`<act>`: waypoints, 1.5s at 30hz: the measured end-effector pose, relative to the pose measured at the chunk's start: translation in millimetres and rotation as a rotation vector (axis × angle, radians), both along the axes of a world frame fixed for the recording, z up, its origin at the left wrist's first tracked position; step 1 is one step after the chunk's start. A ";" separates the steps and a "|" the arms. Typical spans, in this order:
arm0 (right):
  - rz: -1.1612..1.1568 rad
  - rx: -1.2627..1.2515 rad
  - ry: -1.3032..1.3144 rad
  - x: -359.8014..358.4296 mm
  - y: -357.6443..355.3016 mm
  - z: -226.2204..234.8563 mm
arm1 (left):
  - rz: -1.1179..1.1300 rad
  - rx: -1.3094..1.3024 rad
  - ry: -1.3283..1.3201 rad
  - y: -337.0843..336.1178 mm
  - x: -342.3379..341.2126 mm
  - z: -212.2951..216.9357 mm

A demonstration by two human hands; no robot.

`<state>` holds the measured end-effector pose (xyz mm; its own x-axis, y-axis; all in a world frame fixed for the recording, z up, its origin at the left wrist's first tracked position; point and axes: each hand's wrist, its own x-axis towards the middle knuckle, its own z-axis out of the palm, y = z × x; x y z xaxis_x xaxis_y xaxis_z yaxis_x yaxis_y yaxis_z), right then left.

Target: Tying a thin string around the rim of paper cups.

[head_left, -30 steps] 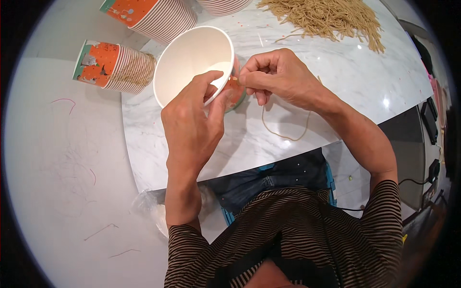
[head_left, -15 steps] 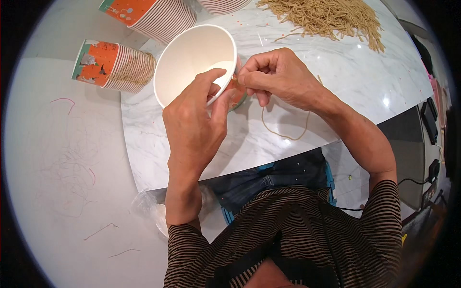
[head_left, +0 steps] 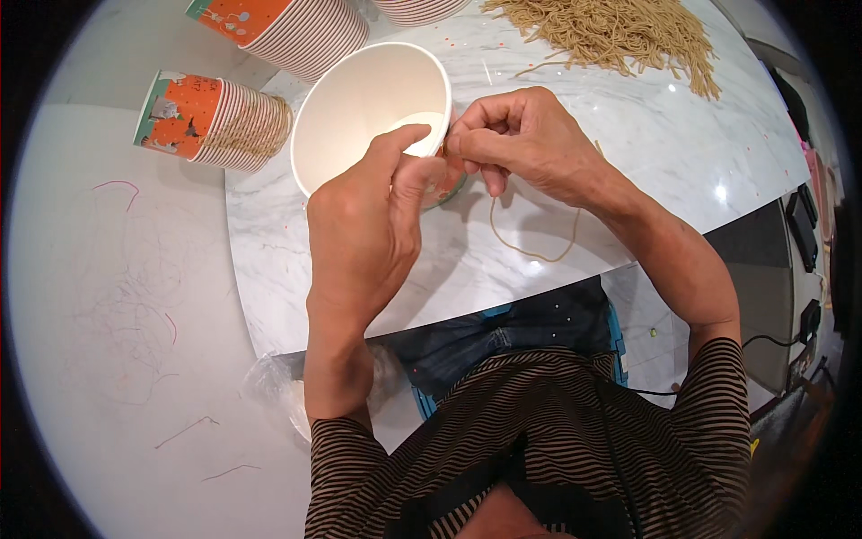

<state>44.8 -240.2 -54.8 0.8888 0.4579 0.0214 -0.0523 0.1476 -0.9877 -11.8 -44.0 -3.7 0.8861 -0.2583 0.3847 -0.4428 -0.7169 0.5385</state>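
Note:
A large white-lined paper bucket [head_left: 337, 126] leans on the marble table with its mouth tipped toward me; a strip of its orange and green outside shows at the right. My left hand [head_left: 359, 220] grips its near right rim, the index finger over the edge and the thumb by the outer wall. Against that same outer side, my right hand [head_left: 525, 144] is closed in a pinch at the end of a thin tan cord [head_left: 541, 259]. The cord loops down onto the table and back up behind my right wrist. My fingers hide the pinched end.
A heap of cut tan cords [head_left: 620, 40] lies at the far right. One stack of nested orange buckets [head_left: 184, 117], with cord around the rims, rests on its side at left. Another stack [head_left: 305, 40] lies behind it. A clear plastic bag [head_left: 274, 391] hangs below the table edge.
The bucket has shifted slightly right and up along with my left hand. My left thumb has moved closer to the rim. The right hand stays pinched in nearly the same place.

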 end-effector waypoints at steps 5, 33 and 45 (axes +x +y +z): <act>-0.023 -0.020 -0.016 0.5 -2.2 -1.5 | 0.007 0.125 0.079 0.5 11.4 13.9; 0.017 -0.036 -0.057 1.1 -16.2 6.0 | -0.207 0.124 0.251 1.8 47.5 26.0; -0.090 -0.020 -0.189 -2.5 -13.1 5.1 | -0.041 -0.070 0.434 19.0 42.0 28.2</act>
<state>42.3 -253.3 -49.6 0.9072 0.3785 0.1835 0.1467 0.1240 -0.9814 30.2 -25.0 24.5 0.9591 -0.2829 -0.0027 -0.1922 -0.6586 0.7275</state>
